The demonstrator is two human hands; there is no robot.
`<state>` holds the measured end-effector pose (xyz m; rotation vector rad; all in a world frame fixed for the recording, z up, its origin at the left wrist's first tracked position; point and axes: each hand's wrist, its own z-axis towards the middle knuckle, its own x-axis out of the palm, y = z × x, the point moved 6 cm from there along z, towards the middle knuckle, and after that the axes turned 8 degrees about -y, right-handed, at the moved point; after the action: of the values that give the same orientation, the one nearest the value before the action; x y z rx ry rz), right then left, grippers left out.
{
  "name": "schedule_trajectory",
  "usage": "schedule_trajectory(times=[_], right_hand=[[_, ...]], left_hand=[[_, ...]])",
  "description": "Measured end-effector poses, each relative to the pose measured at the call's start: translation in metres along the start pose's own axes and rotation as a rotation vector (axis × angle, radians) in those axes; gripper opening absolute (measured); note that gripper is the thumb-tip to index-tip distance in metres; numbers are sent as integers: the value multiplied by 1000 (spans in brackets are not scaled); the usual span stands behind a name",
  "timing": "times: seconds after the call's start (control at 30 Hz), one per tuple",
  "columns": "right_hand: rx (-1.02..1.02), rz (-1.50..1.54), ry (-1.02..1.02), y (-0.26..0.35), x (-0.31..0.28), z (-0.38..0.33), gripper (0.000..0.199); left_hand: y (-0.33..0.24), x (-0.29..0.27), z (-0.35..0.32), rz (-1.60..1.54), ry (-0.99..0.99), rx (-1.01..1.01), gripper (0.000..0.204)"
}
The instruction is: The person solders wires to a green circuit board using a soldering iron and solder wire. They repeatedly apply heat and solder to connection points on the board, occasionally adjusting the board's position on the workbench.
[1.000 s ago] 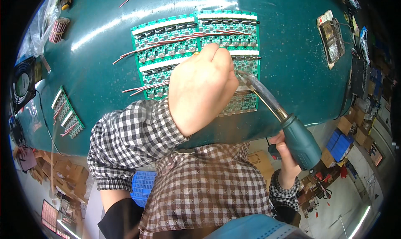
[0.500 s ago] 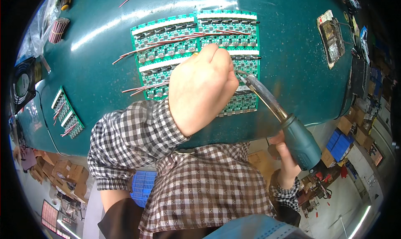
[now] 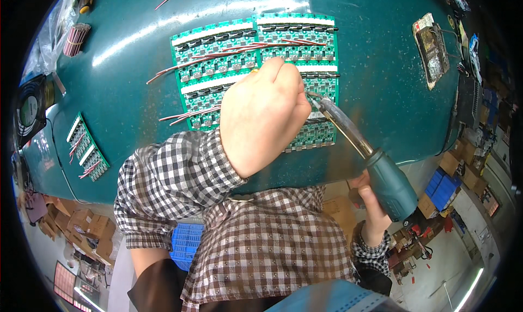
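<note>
A panel of green circuit boards with red wires lies on the teal table. My left hand is closed in a fist right over the panel's middle. A thin wire pokes out of the fist toward the right. My right hand grips the teal handle of a soldering iron below the table edge. Its metal shaft slants up and left, and the tip meets the boards beside my left hand's fingers. The boards under the fist are hidden.
A smaller green board panel lies at the table's left, near a small black fan. A bundle of red wires sits at the back left. A dirty iron stand tray is at the right. Cardboard boxes and blue crates are on the floor.
</note>
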<state>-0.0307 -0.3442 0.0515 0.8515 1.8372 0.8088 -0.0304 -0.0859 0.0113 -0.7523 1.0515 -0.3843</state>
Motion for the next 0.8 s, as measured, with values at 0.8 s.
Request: schedule_trajectory(times=[0.8], right_hand=[[39, 335, -11, 12, -1, 4, 45]], left_hand=[[-4, -3, 0, 32, 51, 2, 15]])
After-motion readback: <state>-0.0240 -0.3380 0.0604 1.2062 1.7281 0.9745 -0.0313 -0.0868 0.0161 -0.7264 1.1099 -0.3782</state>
